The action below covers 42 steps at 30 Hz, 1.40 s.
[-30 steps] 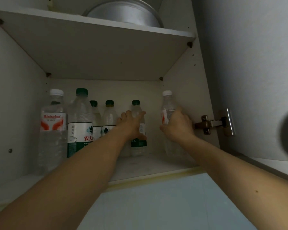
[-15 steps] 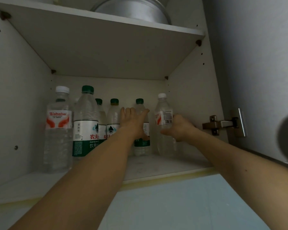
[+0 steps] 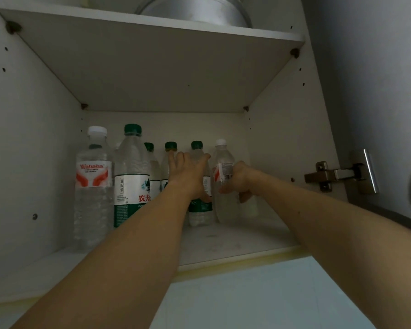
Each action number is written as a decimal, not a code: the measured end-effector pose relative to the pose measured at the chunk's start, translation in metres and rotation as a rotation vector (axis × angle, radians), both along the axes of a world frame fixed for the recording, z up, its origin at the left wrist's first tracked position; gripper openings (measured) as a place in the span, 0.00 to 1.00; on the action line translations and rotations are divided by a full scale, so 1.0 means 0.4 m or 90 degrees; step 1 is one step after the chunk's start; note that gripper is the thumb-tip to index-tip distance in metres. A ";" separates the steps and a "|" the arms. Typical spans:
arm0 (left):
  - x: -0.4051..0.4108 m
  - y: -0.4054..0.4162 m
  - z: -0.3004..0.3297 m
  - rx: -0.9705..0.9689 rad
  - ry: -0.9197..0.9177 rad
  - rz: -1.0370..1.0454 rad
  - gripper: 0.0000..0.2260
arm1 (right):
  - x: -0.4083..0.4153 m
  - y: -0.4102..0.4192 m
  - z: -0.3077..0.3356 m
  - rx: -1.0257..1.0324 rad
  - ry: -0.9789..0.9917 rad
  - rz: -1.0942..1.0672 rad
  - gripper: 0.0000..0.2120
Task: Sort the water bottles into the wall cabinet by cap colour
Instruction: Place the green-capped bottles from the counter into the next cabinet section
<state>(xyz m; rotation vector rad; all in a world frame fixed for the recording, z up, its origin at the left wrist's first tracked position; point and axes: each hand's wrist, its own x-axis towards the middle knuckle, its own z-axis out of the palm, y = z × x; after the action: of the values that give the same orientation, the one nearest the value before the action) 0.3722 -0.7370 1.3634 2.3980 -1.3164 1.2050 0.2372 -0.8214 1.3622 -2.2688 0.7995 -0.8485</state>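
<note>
Inside the wall cabinet (image 3: 278, 143) my right hand (image 3: 239, 180) grips a white-capped bottle (image 3: 223, 205) by its label; the bottle leans slightly left near the middle of the shelf. My left hand (image 3: 188, 176) rests with spread fingers against a green-capped bottle (image 3: 198, 214) just left of it. Further left stand two more green-capped bottles at the back (image 3: 170, 148), a tall green-capped bottle (image 3: 131, 176) and a white-capped Wahaha bottle (image 3: 93, 184) at the far left.
A metal pan (image 3: 195, 8) sits on the upper shelf (image 3: 152, 22). The open door's hinge (image 3: 337, 175) juts out at the right. The right part of the lower shelf floor (image 3: 259, 236) is bare.
My right hand has brought the white-capped bottle leftwards, away from the right wall and up beside the green-capped bottle. My left hand stays on that green-capped bottle.
</note>
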 end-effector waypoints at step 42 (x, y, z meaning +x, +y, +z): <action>-0.153 0.212 -0.020 -0.180 -0.230 -0.196 0.24 | 0.008 0.054 -0.019 -0.348 -0.007 -0.071 0.07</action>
<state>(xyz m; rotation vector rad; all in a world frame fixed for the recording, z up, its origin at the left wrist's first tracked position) 0.3110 -0.6522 1.3553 1.7660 -1.4273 1.6467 0.2403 -0.7998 1.3545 -2.7001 0.7621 -1.2532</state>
